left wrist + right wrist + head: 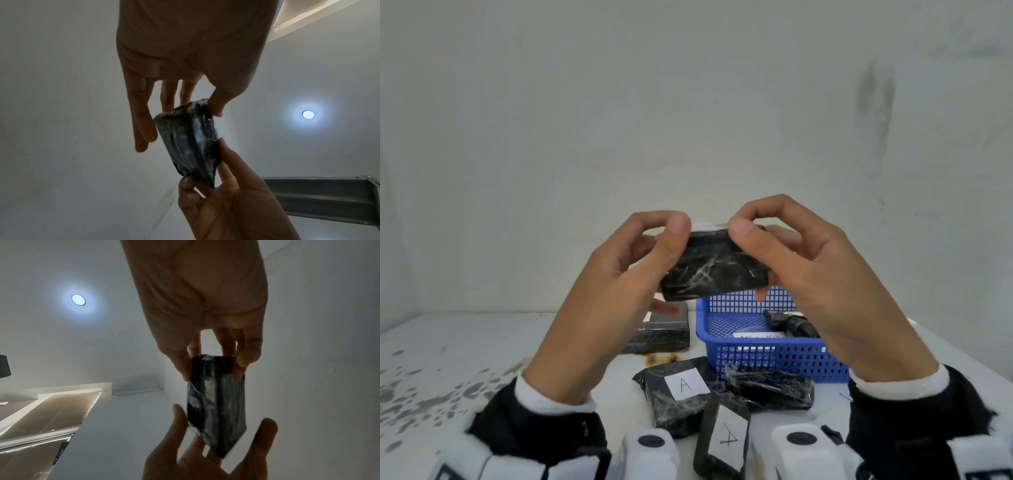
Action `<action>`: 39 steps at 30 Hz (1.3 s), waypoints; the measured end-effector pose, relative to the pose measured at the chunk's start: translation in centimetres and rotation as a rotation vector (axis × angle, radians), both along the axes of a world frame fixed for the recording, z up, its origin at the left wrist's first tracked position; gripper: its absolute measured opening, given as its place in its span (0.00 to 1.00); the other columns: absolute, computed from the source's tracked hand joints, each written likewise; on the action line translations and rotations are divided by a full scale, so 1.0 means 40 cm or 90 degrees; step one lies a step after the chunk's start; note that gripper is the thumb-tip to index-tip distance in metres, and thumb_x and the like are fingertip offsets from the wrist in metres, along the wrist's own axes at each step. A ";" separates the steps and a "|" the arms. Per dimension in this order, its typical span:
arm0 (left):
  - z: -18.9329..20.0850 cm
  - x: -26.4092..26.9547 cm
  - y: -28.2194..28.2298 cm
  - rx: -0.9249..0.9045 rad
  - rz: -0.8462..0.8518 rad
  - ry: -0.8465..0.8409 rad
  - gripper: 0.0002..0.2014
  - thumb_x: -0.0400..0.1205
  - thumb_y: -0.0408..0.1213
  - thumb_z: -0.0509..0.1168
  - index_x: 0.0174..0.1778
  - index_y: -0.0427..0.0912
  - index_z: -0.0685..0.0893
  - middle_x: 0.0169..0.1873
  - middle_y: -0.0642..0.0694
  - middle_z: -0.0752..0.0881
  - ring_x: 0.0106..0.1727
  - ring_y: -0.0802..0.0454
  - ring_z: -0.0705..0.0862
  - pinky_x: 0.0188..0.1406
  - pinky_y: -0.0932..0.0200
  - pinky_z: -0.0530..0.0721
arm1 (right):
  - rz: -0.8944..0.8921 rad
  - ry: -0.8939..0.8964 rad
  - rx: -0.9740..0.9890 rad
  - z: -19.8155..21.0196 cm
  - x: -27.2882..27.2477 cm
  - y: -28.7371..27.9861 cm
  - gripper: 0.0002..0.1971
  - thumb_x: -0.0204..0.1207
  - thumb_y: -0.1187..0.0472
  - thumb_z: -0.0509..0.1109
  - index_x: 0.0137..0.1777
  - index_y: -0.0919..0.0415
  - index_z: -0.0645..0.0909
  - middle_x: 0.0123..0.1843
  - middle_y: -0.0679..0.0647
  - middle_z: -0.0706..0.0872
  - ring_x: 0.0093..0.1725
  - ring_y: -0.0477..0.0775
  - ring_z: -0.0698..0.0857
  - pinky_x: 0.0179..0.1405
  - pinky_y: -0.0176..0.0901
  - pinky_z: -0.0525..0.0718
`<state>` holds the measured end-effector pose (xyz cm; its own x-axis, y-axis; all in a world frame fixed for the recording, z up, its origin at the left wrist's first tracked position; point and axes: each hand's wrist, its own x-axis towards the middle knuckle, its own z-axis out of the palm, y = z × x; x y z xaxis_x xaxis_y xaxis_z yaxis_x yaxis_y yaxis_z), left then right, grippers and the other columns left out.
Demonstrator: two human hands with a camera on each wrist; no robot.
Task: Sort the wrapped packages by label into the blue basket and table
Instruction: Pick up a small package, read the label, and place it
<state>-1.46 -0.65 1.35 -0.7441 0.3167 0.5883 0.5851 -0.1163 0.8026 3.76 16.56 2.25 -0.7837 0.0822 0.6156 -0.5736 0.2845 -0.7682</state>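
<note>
Both hands hold one black, film-wrapped package (pixel 714 270) up in the air above the table. My left hand (pixel 681 229) pinches its upper left corner, and my right hand (pixel 746 229) pinches its upper right corner, with lower fingers under the edge. Only a thin white strip shows at its top; the label cannot be read. The left wrist view has the package (pixel 191 142) between both hands, as does the right wrist view (pixel 218 402). The blue basket (pixel 774 356) stands below at the right and contains a black package (pixel 791 325).
On the white table (pixel 465 359) lie two black packages labelled A (pixel 681 390) (pixel 726 438). Another package (pixel 768 390) sits by the basket's front, and one more (pixel 661 329) lies left of the basket. A wall stands close behind.
</note>
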 end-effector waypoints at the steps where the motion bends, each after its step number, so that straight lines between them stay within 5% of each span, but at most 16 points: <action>1: 0.000 -0.001 0.001 0.002 -0.008 -0.009 0.24 0.70 0.58 0.65 0.57 0.51 0.86 0.44 0.52 0.91 0.41 0.51 0.89 0.31 0.58 0.87 | 0.008 0.001 0.001 -0.001 -0.002 0.004 0.10 0.68 0.43 0.76 0.46 0.44 0.85 0.44 0.52 0.92 0.35 0.46 0.86 0.34 0.35 0.83; 4: -0.003 -0.008 0.000 0.015 -0.011 -0.018 0.20 0.72 0.49 0.75 0.59 0.48 0.85 0.50 0.52 0.91 0.43 0.47 0.90 0.34 0.55 0.86 | 0.001 0.004 0.005 -0.003 -0.012 0.009 0.14 0.73 0.48 0.77 0.57 0.35 0.83 0.54 0.47 0.92 0.44 0.51 0.90 0.41 0.37 0.85; 11: -0.008 -0.012 0.002 0.035 -0.005 -0.028 0.16 0.71 0.48 0.68 0.53 0.48 0.87 0.52 0.47 0.88 0.43 0.44 0.90 0.44 0.43 0.90 | -0.017 -0.025 -0.003 -0.004 -0.015 0.011 0.20 0.75 0.52 0.75 0.66 0.37 0.82 0.53 0.50 0.93 0.45 0.48 0.92 0.50 0.35 0.83; 15: -0.004 -0.014 -0.007 0.019 0.007 -0.029 0.16 0.70 0.49 0.69 0.51 0.47 0.87 0.51 0.45 0.89 0.44 0.44 0.90 0.52 0.38 0.89 | -0.013 -0.037 0.029 -0.002 -0.011 0.009 0.13 0.77 0.52 0.73 0.62 0.44 0.84 0.48 0.48 0.94 0.47 0.46 0.92 0.48 0.30 0.85; 17: -0.002 -0.013 -0.011 0.013 0.004 -0.041 0.15 0.70 0.49 0.70 0.49 0.46 0.87 0.48 0.44 0.91 0.42 0.44 0.90 0.56 0.37 0.87 | -0.018 -0.038 0.043 -0.002 -0.008 0.007 0.15 0.73 0.45 0.73 0.60 0.43 0.84 0.49 0.47 0.94 0.48 0.49 0.92 0.53 0.38 0.87; 19: 0.000 -0.012 -0.010 0.002 0.008 -0.035 0.16 0.69 0.50 0.72 0.50 0.47 0.87 0.47 0.43 0.92 0.43 0.46 0.90 0.59 0.40 0.86 | -0.021 -0.029 0.051 -0.005 -0.008 0.009 0.19 0.66 0.41 0.74 0.57 0.42 0.85 0.50 0.48 0.93 0.46 0.53 0.92 0.47 0.45 0.89; 23: 0.001 -0.007 -0.002 -0.004 0.009 -0.025 0.18 0.71 0.50 0.77 0.49 0.44 0.85 0.45 0.41 0.92 0.46 0.46 0.90 0.58 0.46 0.87 | -0.017 -0.014 0.060 -0.006 -0.005 0.007 0.18 0.65 0.42 0.76 0.54 0.43 0.87 0.50 0.50 0.91 0.42 0.58 0.92 0.34 0.44 0.89; 26: 0.001 -0.003 0.000 0.003 0.009 -0.026 0.18 0.71 0.53 0.77 0.45 0.44 0.84 0.44 0.39 0.92 0.48 0.37 0.90 0.55 0.46 0.85 | -0.024 0.002 0.082 -0.009 -0.005 0.002 0.18 0.62 0.41 0.76 0.51 0.45 0.87 0.49 0.50 0.91 0.42 0.64 0.91 0.38 0.55 0.92; 30: 0.001 -0.001 -0.001 0.029 0.011 -0.033 0.14 0.71 0.52 0.75 0.38 0.46 0.83 0.39 0.38 0.90 0.38 0.43 0.85 0.46 0.49 0.80 | -0.041 0.011 0.083 -0.009 -0.007 -0.010 0.18 0.64 0.38 0.74 0.47 0.47 0.87 0.46 0.49 0.91 0.44 0.71 0.88 0.44 0.71 0.88; 34: 0.001 -0.001 0.002 0.046 0.008 -0.041 0.10 0.70 0.52 0.70 0.34 0.49 0.84 0.36 0.42 0.88 0.36 0.47 0.81 0.43 0.53 0.76 | -0.047 -0.002 0.070 -0.010 -0.011 -0.011 0.16 0.66 0.39 0.73 0.45 0.48 0.89 0.41 0.48 0.90 0.42 0.70 0.86 0.42 0.61 0.92; 36: -0.002 -0.002 0.006 0.046 0.010 -0.022 0.12 0.70 0.55 0.71 0.38 0.51 0.85 0.39 0.44 0.90 0.38 0.47 0.85 0.47 0.50 0.80 | -0.050 -0.002 0.057 -0.008 -0.012 -0.011 0.12 0.72 0.44 0.74 0.45 0.50 0.89 0.41 0.51 0.90 0.42 0.70 0.87 0.40 0.54 0.93; 39: -0.006 -0.007 0.014 0.070 0.031 -0.031 0.23 0.71 0.62 0.73 0.57 0.55 0.81 0.44 0.45 0.92 0.47 0.49 0.91 0.58 0.48 0.84 | -0.060 0.025 0.026 -0.008 -0.014 -0.007 0.10 0.74 0.46 0.74 0.48 0.50 0.88 0.44 0.52 0.90 0.37 0.59 0.89 0.47 0.60 0.93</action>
<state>-1.74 -0.08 1.12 -0.7856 0.2144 0.5804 0.5531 -0.1773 0.8140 3.21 16.28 1.92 -0.7489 0.1294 0.6500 -0.5721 0.3689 -0.7326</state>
